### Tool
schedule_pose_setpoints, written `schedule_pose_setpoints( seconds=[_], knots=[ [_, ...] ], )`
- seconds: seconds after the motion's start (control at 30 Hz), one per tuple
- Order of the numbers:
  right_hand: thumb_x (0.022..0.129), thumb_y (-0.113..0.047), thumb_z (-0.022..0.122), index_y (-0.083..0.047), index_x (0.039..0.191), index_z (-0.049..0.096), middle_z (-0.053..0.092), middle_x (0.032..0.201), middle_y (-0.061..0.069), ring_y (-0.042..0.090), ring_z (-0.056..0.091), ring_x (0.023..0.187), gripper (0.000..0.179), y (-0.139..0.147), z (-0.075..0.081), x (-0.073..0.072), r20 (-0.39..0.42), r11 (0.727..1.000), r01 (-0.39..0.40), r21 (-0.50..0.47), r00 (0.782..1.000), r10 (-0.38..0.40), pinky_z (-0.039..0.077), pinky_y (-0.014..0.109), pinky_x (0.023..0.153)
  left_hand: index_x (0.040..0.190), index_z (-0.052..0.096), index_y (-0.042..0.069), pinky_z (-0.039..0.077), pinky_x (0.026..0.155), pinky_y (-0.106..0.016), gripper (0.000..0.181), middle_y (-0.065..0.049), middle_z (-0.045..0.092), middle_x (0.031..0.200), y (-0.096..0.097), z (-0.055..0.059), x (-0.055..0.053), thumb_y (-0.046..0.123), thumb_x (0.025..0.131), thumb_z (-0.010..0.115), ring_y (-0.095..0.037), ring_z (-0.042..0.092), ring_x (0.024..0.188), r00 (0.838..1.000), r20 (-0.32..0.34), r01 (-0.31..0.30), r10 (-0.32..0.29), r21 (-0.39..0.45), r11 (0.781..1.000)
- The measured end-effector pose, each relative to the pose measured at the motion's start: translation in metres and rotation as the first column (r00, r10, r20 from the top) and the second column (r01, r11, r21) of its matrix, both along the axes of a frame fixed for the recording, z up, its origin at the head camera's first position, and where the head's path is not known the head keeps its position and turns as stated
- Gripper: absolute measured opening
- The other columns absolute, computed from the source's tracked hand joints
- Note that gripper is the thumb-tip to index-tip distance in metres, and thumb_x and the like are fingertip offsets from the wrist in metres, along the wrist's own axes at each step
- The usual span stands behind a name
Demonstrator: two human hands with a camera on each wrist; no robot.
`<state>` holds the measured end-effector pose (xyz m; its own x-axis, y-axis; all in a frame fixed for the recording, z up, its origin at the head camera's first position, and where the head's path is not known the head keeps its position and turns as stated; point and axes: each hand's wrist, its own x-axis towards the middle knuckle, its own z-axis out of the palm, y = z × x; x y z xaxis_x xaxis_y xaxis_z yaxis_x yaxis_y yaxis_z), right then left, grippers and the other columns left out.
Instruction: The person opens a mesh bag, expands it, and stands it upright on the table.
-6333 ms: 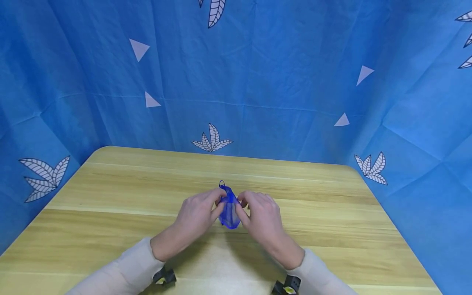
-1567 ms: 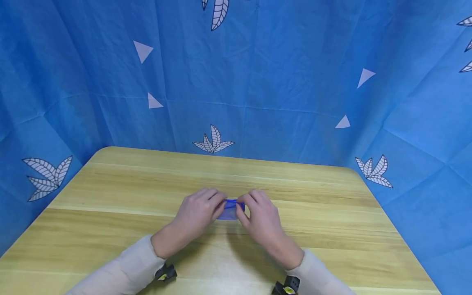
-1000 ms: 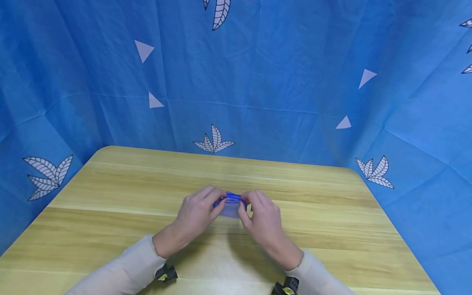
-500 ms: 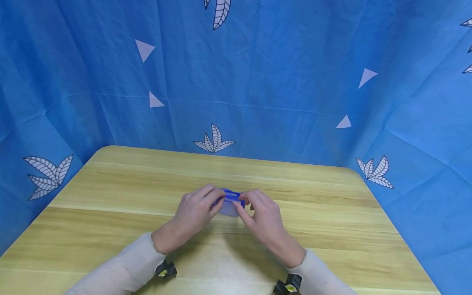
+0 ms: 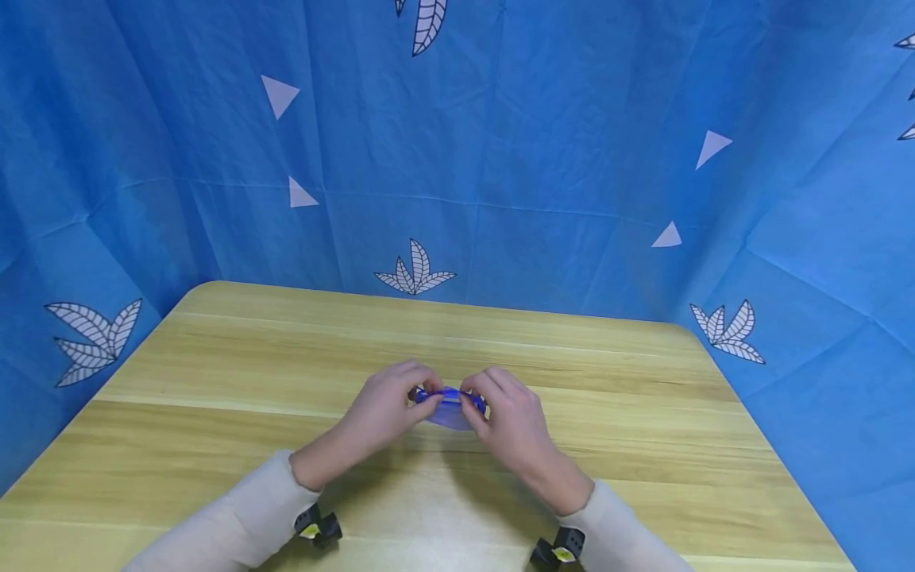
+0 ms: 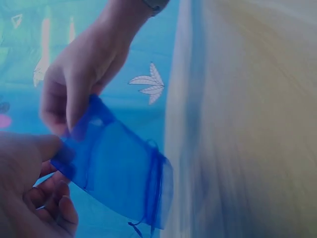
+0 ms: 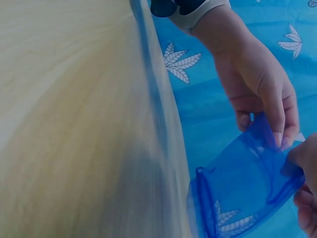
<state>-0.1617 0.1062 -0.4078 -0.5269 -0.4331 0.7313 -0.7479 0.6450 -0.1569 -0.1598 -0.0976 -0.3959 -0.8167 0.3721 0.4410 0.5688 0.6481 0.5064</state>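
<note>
A sheer blue drawstring pouch (image 5: 450,416) hangs between my two hands above the table. My left hand (image 5: 389,403) pinches one upper corner of it between thumb and fingers. The opposite upper corner is pinched by my right hand (image 5: 509,413), so the top edge is drawn out sideways. In the left wrist view the pouch (image 6: 121,168) spreads flat, with thin cords (image 6: 153,183) near the end away from the hands. The right wrist view shows its see-through cloth (image 7: 237,173), the backdrop's leaf print visible through it. Nothing shows inside the pouch.
The light wooden table (image 5: 286,349) extends round the hands on all sides. Behind it hangs a blue cloth (image 5: 543,159) with white leaves and triangles. A dark wrist device (image 5: 318,527) sits by the left cuff, another wrist device (image 5: 559,548) by the right.
Earliest, the pouch hung narrow with a cord loop at the top; since then it has been turned and spread wide. Over the last second both hands have shifted their pinches along its edge.
</note>
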Motion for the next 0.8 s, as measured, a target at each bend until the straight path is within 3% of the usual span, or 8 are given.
schedule_pose_setpoints(
  seconds=[0.1,0.23,0.4,0.67,0.8],
  knots=[
    [0.079,-0.005,0.076,-0.013,0.088,0.064,0.059,0.082,-0.004,0.009,0.053,0.069,0.017,0.001,0.001,-0.001,0.003,1.000,-0.004,0.001,1.000,0.004,0.045,0.021,0.054,0.090,0.070,0.016,0.048,0.063,-0.023,0.008,0.008,0.063,0.089,0.000,0.003,0.000,0.014,0.086,0.076,-0.008,0.054,0.073,0.994,0.107,-0.032,0.029,0.029,0.999],
    [0.077,-0.004,0.077,-0.013,0.088,0.063,0.059,0.082,-0.004,0.010,0.055,0.069,0.020,0.003,0.001,-0.002,-0.031,1.000,0.002,0.009,1.000,-0.002,0.046,0.023,0.053,0.091,0.070,0.019,0.045,0.060,-0.025,0.007,0.011,0.060,0.085,-0.001,0.004,-0.002,0.023,0.088,0.075,-0.007,0.051,0.070,0.988,0.142,-0.061,0.053,0.053,0.997],
    [0.077,-0.003,0.077,-0.010,0.088,0.063,0.061,0.083,-0.001,0.012,0.056,0.070,0.019,0.004,0.004,-0.003,-0.071,0.999,0.034,-0.018,0.997,-0.035,0.048,0.024,0.052,0.094,0.069,0.020,0.045,0.056,-0.028,0.017,0.010,0.060,0.081,-0.004,0.003,-0.005,0.036,0.093,0.068,-0.011,0.053,0.067,0.970,0.239,-0.079,0.036,0.175,0.981],
    [0.077,-0.001,0.074,-0.009,0.087,0.063,0.061,0.082,0.000,0.015,0.058,0.070,0.017,0.006,0.005,-0.006,-0.124,0.998,0.026,-0.065,0.992,-0.034,0.050,0.026,0.054,0.101,0.068,0.017,0.046,0.058,-0.032,0.024,-0.005,0.066,0.088,-0.010,-0.002,-0.015,0.040,0.097,0.060,-0.018,0.054,0.070,0.906,0.423,-0.138,0.006,0.281,0.950],
    [0.078,-0.001,0.073,-0.008,0.087,0.064,0.061,0.082,0.001,0.017,0.058,0.070,0.015,0.007,0.006,-0.005,-0.148,0.997,0.004,-0.071,0.989,-0.014,0.050,0.027,0.054,0.100,0.064,0.012,0.042,0.058,-0.029,0.027,-0.010,0.067,0.090,-0.014,-0.006,-0.021,0.038,0.098,0.059,-0.018,0.051,0.067,0.852,0.521,-0.171,-0.047,0.363,0.916]
  ],
)
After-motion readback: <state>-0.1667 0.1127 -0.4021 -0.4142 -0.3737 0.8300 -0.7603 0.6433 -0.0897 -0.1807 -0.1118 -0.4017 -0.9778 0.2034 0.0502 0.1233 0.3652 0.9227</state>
